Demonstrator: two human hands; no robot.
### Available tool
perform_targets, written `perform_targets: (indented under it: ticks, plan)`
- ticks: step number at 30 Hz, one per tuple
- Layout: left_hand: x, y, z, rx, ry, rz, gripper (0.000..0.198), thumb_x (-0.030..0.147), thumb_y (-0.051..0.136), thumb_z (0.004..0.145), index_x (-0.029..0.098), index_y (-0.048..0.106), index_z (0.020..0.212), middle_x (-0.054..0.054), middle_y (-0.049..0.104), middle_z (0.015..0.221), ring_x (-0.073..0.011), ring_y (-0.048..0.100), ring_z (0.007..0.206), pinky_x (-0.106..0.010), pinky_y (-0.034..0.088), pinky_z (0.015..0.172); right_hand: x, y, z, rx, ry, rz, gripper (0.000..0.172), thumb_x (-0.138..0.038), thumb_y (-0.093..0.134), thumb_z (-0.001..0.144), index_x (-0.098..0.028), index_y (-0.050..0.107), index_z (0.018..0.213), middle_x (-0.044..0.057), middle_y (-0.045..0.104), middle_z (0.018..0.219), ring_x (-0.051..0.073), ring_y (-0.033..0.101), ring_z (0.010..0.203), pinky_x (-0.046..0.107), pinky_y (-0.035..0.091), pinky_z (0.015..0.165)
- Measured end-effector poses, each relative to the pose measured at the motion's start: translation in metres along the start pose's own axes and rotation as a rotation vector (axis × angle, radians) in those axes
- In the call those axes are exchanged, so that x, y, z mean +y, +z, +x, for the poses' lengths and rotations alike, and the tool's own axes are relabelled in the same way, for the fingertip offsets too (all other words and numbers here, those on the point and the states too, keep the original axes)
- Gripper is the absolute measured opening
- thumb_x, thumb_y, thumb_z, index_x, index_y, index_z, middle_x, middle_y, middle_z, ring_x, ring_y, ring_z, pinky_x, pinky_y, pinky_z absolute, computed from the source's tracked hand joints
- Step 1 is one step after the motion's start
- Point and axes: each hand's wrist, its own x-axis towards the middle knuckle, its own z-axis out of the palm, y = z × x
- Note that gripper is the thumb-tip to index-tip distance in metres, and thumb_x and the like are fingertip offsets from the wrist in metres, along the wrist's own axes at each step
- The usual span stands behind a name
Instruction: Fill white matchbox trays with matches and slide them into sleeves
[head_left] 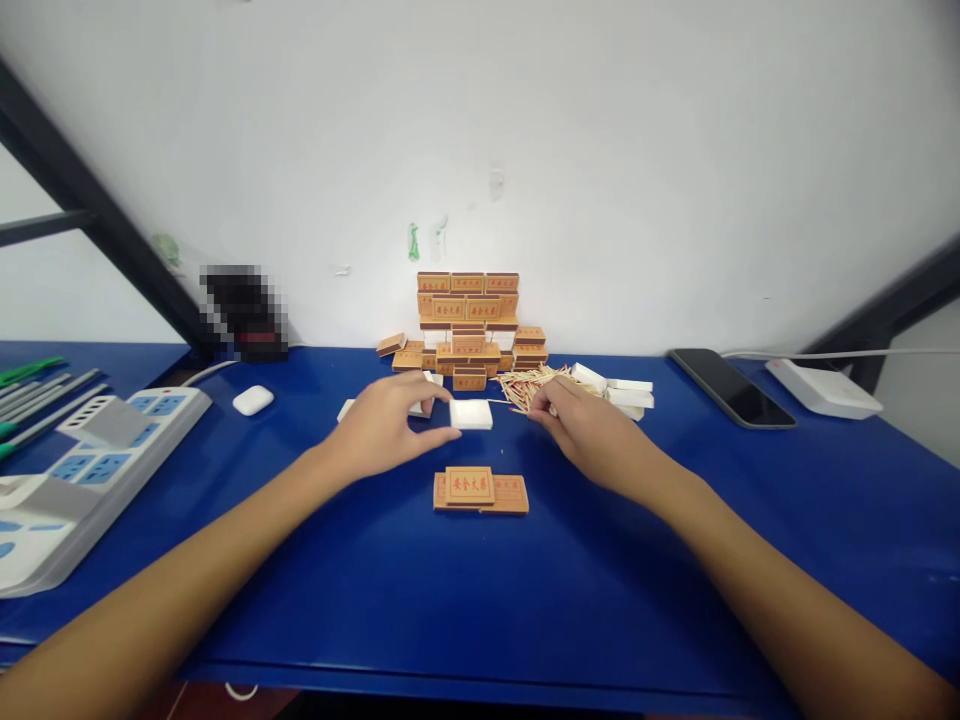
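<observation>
My left hand [390, 425] pinches the left end of a small white matchbox tray [471, 414] that rests on the blue table [480, 600]. My right hand [581, 420] reaches with closed fingers into a loose pile of matches [525, 385]; a match tip pokes out toward the tray. Two orange matchbox sleeves [480, 490], one lying on the other, rest in front of both hands. A stack of orange matchboxes [469, 325] stands against the wall behind.
More white trays [626, 392] lie right of the matches. A black phone [731, 388] and a white box [823, 388] lie at the right. A power strip [82, 470], a white earbud case [253, 400] and pens [30, 385] are at the left.
</observation>
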Motion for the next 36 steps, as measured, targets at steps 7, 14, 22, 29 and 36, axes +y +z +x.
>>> perform_targets:
  ticks: [7,14,22,29,36]
  plan:
    - [0.005,0.027,-0.002,-0.193,-0.135,-0.016,0.035,0.047,0.078,0.09,0.023,0.073,0.115,0.004,0.062,0.067,-0.0153,0.058,0.062,-0.028,0.036,0.058,-0.016,0.007,-0.001,0.062,-0.08,0.082,0.012,-0.024,0.047,0.105,-0.023,0.056,0.096,0.013,0.062,0.117,0.028,0.062,0.113,0.047,0.051,0.099]
    - [-0.001,0.035,-0.006,-0.166,-0.133,-0.093,0.044,0.058,0.076,0.088,0.025,0.075,0.116,0.003,0.062,0.068,-0.0153,0.058,0.063,-0.027,0.035,0.057,-0.027,0.015,0.018,-0.052,-0.188,0.074,0.019,-0.018,0.05,0.104,-0.021,0.063,0.09,0.016,0.064,0.129,0.03,0.055,0.134,0.052,0.049,0.11]
    - [-0.006,0.04,-0.008,-0.13,-0.117,-0.132,0.047,0.057,0.076,0.088,0.028,0.074,0.124,0.005,0.06,0.066,-0.0137,0.058,0.061,-0.026,0.035,0.058,-0.044,0.008,0.027,-0.159,-0.247,-0.041,0.022,-0.017,0.054,0.103,-0.02,0.071,0.089,0.016,0.069,0.124,0.031,0.058,0.131,0.051,0.052,0.108]
    - [-0.006,0.042,-0.005,-0.149,-0.123,-0.132,0.039,0.059,0.075,0.088,0.029,0.078,0.112,0.006,0.053,0.062,-0.0128,0.053,0.057,-0.026,0.031,0.056,-0.039,0.01,0.025,-0.159,-0.235,-0.02,0.022,-0.016,0.052,0.103,-0.018,0.07,0.09,0.017,0.067,0.125,0.031,0.057,0.132,0.051,0.05,0.11]
    - [-0.007,0.042,-0.006,-0.136,-0.109,-0.162,0.037,0.054,0.076,0.088,0.029,0.076,0.116,0.007,0.053,0.063,-0.0122,0.051,0.057,-0.026,0.032,0.056,-0.039,0.007,0.025,-0.198,-0.213,0.09,0.023,-0.018,0.051,0.102,-0.021,0.069,0.089,0.014,0.068,0.126,0.029,0.059,0.127,0.049,0.051,0.107]
